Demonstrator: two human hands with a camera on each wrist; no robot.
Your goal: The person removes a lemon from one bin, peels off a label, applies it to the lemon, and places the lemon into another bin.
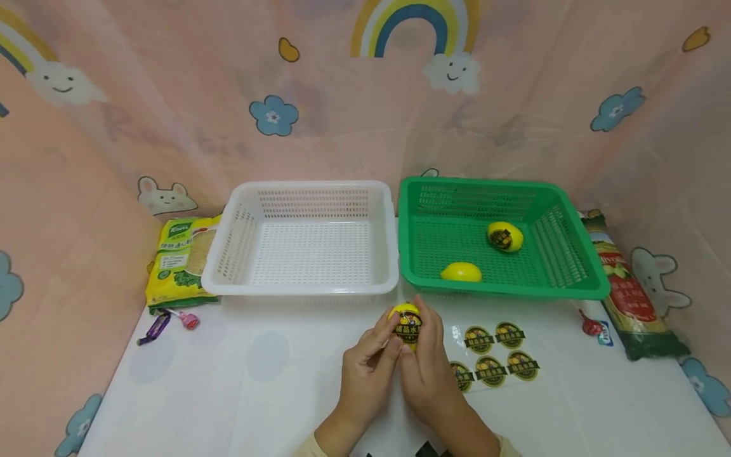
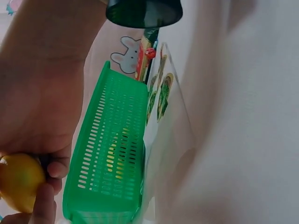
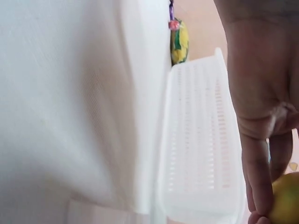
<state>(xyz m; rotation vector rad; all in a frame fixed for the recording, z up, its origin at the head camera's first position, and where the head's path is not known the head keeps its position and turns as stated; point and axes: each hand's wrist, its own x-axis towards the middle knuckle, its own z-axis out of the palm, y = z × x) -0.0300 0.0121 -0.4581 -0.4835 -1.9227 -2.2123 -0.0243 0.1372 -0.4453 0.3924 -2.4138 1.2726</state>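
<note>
Both hands hold a yellow lemon [image 1: 405, 310] above the white table, in front of the two baskets. A round black-and-gold sticker [image 1: 408, 329] is on the lemon's upward side. My left hand [image 1: 368, 368] grips the lemon from the left with fingers and thumb. From the other side, my right hand [image 1: 427, 374] holds it with the fingers along its edge and the thumb low at the sticker. Part of the lemon [image 2: 21, 182] also shows between the fingers in the left wrist view. Beside the right hand lies a clear sheet with several matching stickers [image 1: 491, 371].
A white basket [image 1: 385, 266] stands behind on the left. The green basket [image 1: 577, 238] next to it contains a stickered lemon [image 1: 505, 237] and a plain lemon [image 1: 461, 272]. Food packets [image 1: 181, 260] [image 1: 634, 292] flank them, with wrapped candies [image 1: 189, 320] [image 1: 591, 325] nearby.
</note>
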